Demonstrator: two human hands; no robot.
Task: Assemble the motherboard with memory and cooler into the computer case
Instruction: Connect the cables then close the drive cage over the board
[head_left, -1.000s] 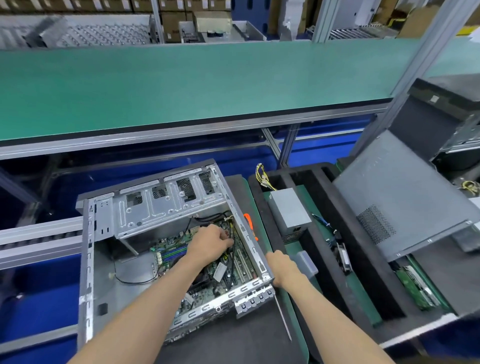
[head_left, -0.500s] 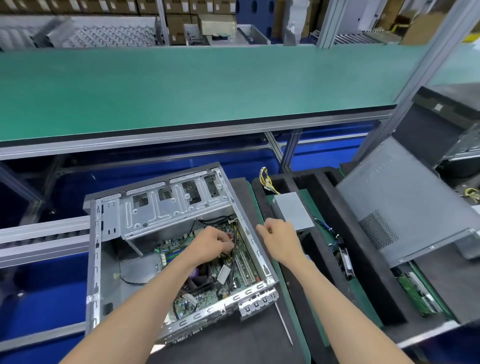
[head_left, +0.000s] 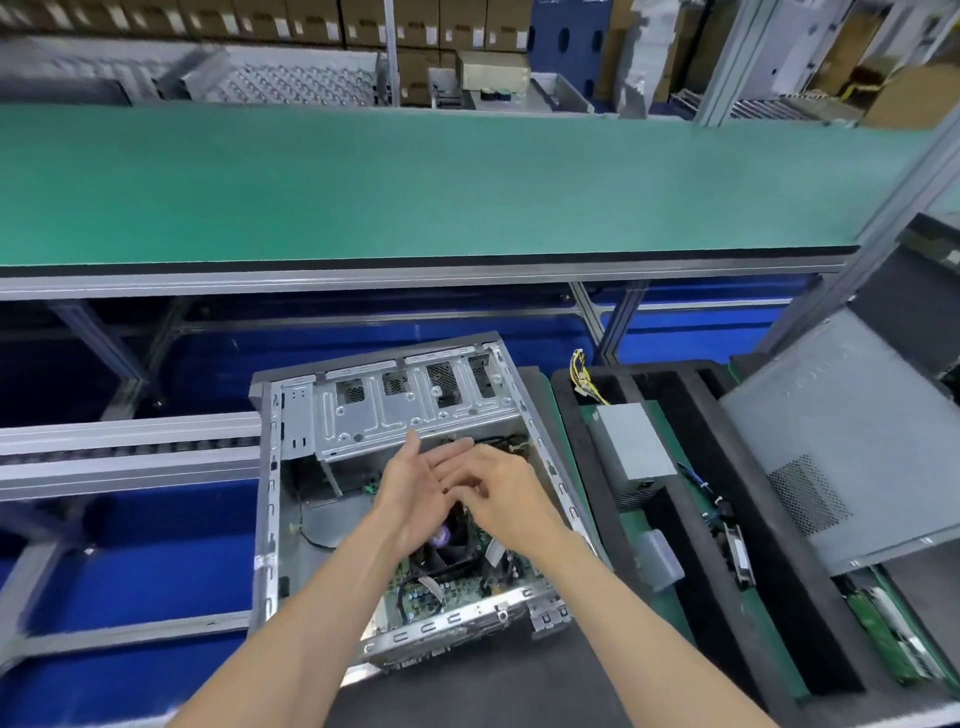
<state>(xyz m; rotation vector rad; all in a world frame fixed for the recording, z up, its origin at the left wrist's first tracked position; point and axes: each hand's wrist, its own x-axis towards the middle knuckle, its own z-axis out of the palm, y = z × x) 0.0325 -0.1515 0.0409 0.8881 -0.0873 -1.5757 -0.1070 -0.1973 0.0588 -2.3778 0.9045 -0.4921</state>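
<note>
Hands (head_left: 457, 493) together over open computer case (head_left: 415, 410), motherboard (head_left: 431, 592) inside

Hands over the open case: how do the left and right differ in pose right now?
The left hand lies palm up with straight, spread fingers; the right hand is turned knuckles up with curled fingers. The right hand's fingertips pinch at something small and dark on the left hand's palm; what it is cannot be told. Both hang over the motherboard inside the computer case.

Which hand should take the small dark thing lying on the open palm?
Right. The right hand has curled fingertips at the flat, palm-up left hand above the case, likely picking from it.
</note>
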